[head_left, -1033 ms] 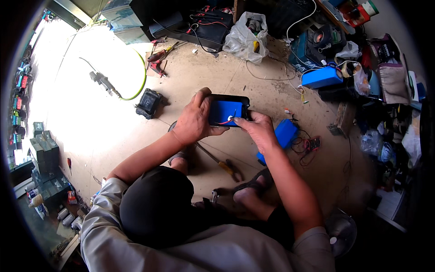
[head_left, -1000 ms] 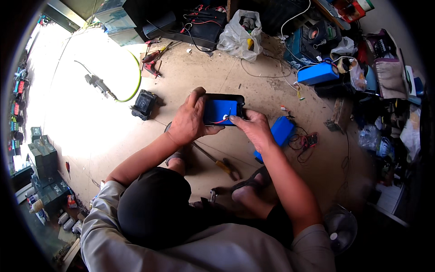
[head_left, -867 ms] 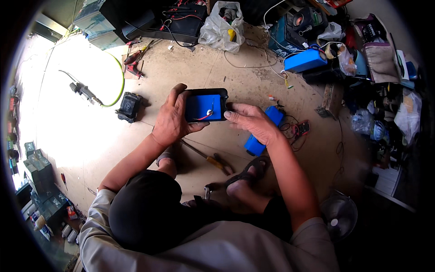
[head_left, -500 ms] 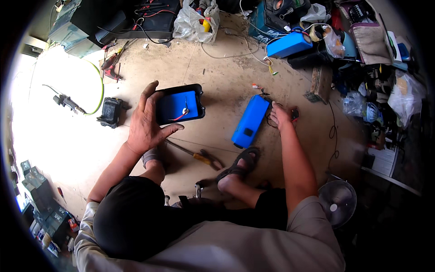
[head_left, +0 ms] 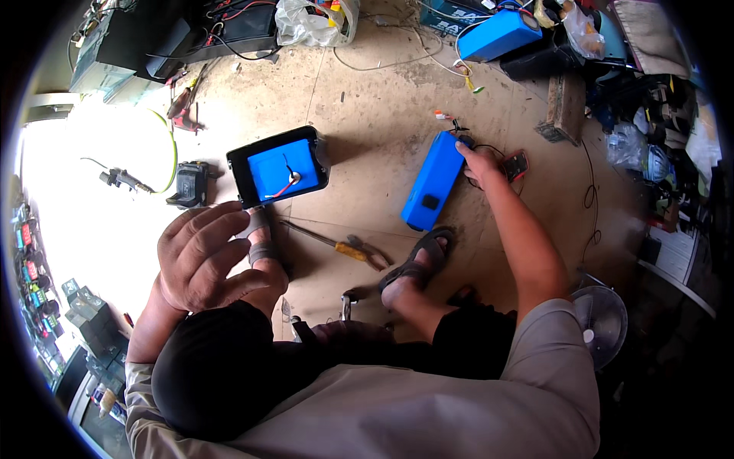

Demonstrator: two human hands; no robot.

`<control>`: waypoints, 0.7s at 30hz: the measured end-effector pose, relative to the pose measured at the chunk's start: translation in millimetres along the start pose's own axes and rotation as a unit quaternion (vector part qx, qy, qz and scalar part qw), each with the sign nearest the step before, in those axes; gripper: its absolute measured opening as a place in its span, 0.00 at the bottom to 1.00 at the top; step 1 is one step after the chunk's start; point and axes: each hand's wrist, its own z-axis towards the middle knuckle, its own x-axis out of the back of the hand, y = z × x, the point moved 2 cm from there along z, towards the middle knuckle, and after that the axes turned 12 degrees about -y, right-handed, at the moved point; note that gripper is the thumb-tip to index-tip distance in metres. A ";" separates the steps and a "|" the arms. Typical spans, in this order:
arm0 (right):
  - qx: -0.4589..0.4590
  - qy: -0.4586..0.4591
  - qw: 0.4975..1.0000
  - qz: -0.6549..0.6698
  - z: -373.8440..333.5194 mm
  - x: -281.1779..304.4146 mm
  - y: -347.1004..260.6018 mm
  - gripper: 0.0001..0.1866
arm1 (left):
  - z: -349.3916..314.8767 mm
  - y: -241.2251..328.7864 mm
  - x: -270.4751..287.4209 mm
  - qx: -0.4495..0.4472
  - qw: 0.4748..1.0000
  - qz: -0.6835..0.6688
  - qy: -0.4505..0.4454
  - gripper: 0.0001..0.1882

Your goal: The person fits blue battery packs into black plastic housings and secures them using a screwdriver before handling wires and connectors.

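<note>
My left hand is raised over my left knee, fingers stretched and apart, holding nothing. Just beyond it an open black plastic case rests on the floor, tilted in view. Inside it lies a blue-wrapped block with a red and a black wire end and a white blob. My right hand grips the far right edge of a long blue battery pack, thumb on its top; the other fingers are partly hidden. Thin dark leads run beside that hand to a small red-and-black meter.
Pliers with yellow handles lie between my sandalled feet. A black tool battery or adapter sits left of the case. Another blue pack, bags and boxes crowd the back and right. A wooden block and a fan stand at right.
My left hand has let go of the black case and drawn back toward me. The case has shifted left and turned slightly. My right thumb has come onto the battery pack. The whole view has shifted.
</note>
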 end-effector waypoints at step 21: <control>0.395 0.029 0.878 -0.270 -116.6 -90.6 44.3 0.36 | 100.3 118.7 -249.3 0.054 0.908 -0.200 -0.363 0.31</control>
